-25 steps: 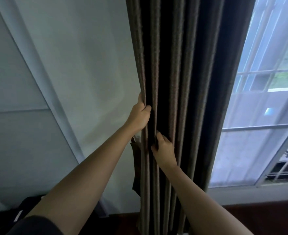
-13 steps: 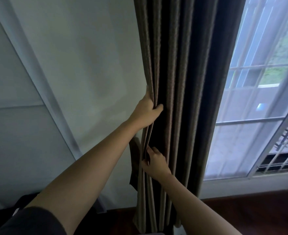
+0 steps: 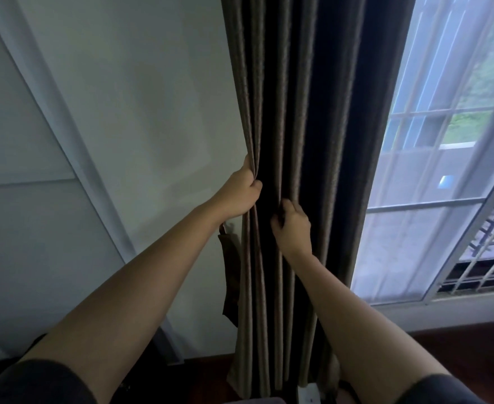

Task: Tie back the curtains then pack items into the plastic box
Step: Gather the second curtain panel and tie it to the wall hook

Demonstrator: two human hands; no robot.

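Gripping the dark brown pleated fabric curtain [image 3: 292, 112], the left hand [image 3: 238, 193] and right hand [image 3: 294, 225] are curling fingers [image 3: 278, 224] around separate folds.

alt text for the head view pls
A person's left hand grips the wall-side edge of a gathered dark brown fabric curtain, the right hand a lower fold. A brown fabric strap hangs beside it against the white wall.

In the frame's middle, the left hand [image 3: 241, 193] and the right hand [image 3: 294, 225] both grip folds of the dark curtain [image 3: 304, 112]; the window [image 3: 444, 170] is at the right.
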